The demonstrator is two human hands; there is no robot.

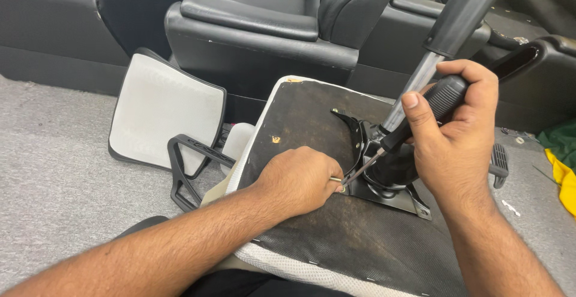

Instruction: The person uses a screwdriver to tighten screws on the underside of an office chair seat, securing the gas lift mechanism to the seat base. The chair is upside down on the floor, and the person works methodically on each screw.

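A white mesh chair backrest [165, 111] in a black frame leans by a black plastic armrest [191, 168] on grey carpet [54, 171]. The left hand [298, 180] is curled closed, pinching a small metal screw [336, 181] against the upturned seat base [312, 123], a flat panel in dark fabric with white padded edging. The right hand [459, 126] grips the ribbed black handle of a screwdriver [408, 126], its thin steel tip touching the screw beside the black metal mounting plate [393, 192]. A smooth chrome gas cylinder [414, 90] rises from there.
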